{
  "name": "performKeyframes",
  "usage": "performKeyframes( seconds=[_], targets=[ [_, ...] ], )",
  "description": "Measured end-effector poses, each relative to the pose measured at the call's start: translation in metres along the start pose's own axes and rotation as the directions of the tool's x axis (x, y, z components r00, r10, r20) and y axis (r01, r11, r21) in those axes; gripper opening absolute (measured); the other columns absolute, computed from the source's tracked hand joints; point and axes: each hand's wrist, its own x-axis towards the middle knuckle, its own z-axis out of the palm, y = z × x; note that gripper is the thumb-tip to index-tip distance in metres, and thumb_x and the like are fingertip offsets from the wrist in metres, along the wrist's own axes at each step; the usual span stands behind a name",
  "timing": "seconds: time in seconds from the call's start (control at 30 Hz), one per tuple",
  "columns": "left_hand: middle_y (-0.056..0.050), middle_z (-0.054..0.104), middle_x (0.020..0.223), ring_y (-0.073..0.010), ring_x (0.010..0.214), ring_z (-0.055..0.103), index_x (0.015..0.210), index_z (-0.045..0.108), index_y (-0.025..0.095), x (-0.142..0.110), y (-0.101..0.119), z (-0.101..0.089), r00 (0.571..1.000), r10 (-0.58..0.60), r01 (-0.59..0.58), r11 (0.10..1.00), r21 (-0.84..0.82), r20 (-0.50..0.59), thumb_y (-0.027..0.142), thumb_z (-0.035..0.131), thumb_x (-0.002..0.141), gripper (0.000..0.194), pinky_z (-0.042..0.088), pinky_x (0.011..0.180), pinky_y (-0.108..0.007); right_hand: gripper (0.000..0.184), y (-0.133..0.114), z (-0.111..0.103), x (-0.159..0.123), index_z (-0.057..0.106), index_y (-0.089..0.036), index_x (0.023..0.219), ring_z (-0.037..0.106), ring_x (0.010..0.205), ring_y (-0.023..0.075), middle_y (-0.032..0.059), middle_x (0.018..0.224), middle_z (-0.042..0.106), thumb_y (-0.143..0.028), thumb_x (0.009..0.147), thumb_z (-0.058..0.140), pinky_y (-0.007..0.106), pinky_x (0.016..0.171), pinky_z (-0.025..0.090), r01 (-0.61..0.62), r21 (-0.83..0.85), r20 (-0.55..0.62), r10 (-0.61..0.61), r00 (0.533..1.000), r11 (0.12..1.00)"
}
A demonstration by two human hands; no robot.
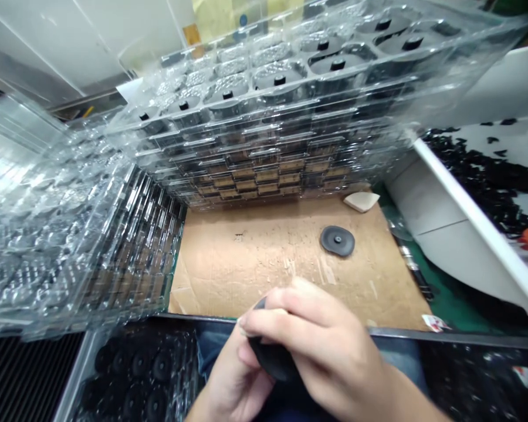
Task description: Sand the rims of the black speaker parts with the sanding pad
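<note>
Right now my feed is dominated by a tall stack of transparent blister trays (pixel 264 117) beyond the work surface, tilted toward the camera, with black-capped round parts (pixel 279 80) seated in the pockets of its top tray. A second stack of blister trays (pixel 39 223) stands at the left, its corner meeting the first. Nearest the camera on the left, a dark tray (pixel 136 375) holds rows of black round parts, and off to the right a white bin (pixel 475 246) is heaped with black pieces (pixel 479 181). Between the stacks and the bin, a cardboard sheet (pixel 246 264) lies on a green mat (pixel 449 310). On the cardboard, toward its right side, a black rubber disc (pixel 337 241) with a central stud lies flat, well apart from the hands. A white wedge-shaped scrap (pixel 361 201) sits at the cardboard's far corner, just beside the big stack. From here, my view shows the right hand (pixel 321 346) arched over a second black disc (pixel 270 357), its fingers closed on it, while the left hand (pixel 233 381) grips the same disc from below. Both hands hold it at the near edge of the cardboard, just off the surface.
</note>
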Motion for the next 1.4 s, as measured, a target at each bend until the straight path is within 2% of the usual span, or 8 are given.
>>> performKeyframes(
  seconds=[0.3,0.43,0.63,0.8,0.93,1.17,1.3,1.4],
  targets=[
    [0.001,0.069,0.086,-0.0134,0.085,0.060,0.085,0.071,0.024,-0.001,0.002,0.001,0.996,0.063,-0.060,0.997,0.049,-0.059,0.040,0.081,0.043,0.045,0.044,0.079,-0.018,0.030,-0.006,0.001,0.004,0.064,-0.016,0.090,0.053,0.067,0.0139,0.0042,0.074,0.061,-0.006,0.084,0.037,0.025,0.060,0.046,-0.060,0.015,-0.020,0.061,0.998,0.998],
    [0.000,0.069,0.089,-0.0154,0.086,0.059,0.091,0.070,0.023,0.000,0.001,-0.002,0.990,0.109,-0.098,0.989,0.115,-0.090,0.040,0.083,0.039,0.057,0.043,0.081,-0.021,0.032,-0.006,0.004,0.004,0.064,-0.017,0.092,0.054,0.070,0.0141,0.0036,0.076,0.061,-0.002,0.081,0.038,0.025,0.062,0.046,-0.206,-0.066,-0.059,0.202,0.978,0.976],
    [-0.004,0.066,0.097,-0.0239,0.096,0.057,0.098,0.067,0.022,0.000,0.002,-0.006,0.990,0.136,-0.129,0.977,0.170,-0.027,0.047,0.080,0.041,0.064,0.041,0.088,-0.031,0.031,-0.010,0.001,0.008,0.064,-0.016,0.093,0.055,0.072,0.0138,0.0043,0.079,0.062,-0.004,0.084,0.037,0.024,0.065,0.048,-0.071,0.053,-0.001,0.071,0.997,0.996],
    [-0.004,0.067,0.100,-0.0243,0.103,0.054,0.105,0.064,0.025,-0.001,0.001,-0.007,0.985,0.165,-0.152,0.972,0.181,-0.058,0.047,0.080,0.044,0.067,0.036,0.096,-0.033,0.030,-0.011,0.000,0.008,0.065,-0.015,0.093,0.055,0.065,0.0154,0.0051,0.074,0.063,-0.004,0.083,0.039,0.026,0.058,0.047,-0.116,-0.135,-0.092,0.104,0.990,0.984],
    [-0.005,0.068,0.102,-0.0241,0.100,0.058,0.105,0.064,0.023,0.003,-0.004,-0.013,0.984,0.172,-0.163,0.969,0.183,-0.037,0.050,0.081,0.036,0.076,0.040,0.092,-0.031,0.028,-0.008,-0.005,0.007,0.065,-0.017,0.094,0.058,0.072,0.0133,0.0034,0.080,0.065,-0.005,0.084,0.042,0.024,0.065,0.048,-0.088,0.100,-0.055,0.094,0.994,0.991],
    [-0.006,0.069,0.107,-0.0233,0.094,0.064,0.104,0.064,0.025,0.006,0.001,-0.016,0.972,0.236,-0.235,0.970,0.053,-0.016,0.033,0.084,0.039,0.068,0.049,0.083,-0.028,0.015,0.015,-0.005,-0.041,0.071,-0.028,0.081,0.064,0.071,0.0172,-0.0001,0.080,0.069,-0.036,0.080,0.058,0.024,0.060,0.049,-0.616,0.311,0.115,0.615,0.781,0.724],
    [-0.007,0.068,0.109,-0.0237,0.096,0.064,0.106,0.063,0.024,0.006,0.001,-0.012,0.975,0.221,-0.221,0.975,0.031,0.004,0.033,0.083,0.042,0.068,0.048,0.085,-0.028,0.019,0.019,0.005,-0.053,0.071,-0.026,0.084,0.064,0.083,0.0196,0.0009,0.089,0.070,-0.040,0.078,0.059,0.025,0.070,0.051,-0.728,0.347,-0.054,0.788,0.614,0.591],
    [-0.007,0.068,0.109,-0.0216,0.096,0.063,0.106,0.063,0.024,0.006,-0.002,-0.008,0.976,0.216,-0.216,0.975,0.049,0.000,0.034,0.083,0.042,0.068,0.047,0.085,-0.024,0.016,0.006,0.005,-0.040,0.067,-0.028,0.093,0.063,0.080,0.0160,-0.0006,0.092,0.068,-0.033,0.082,0.056,0.022,0.069,0.052,-0.610,0.253,-0.266,0.660,0.702,0.751]
  ],
)
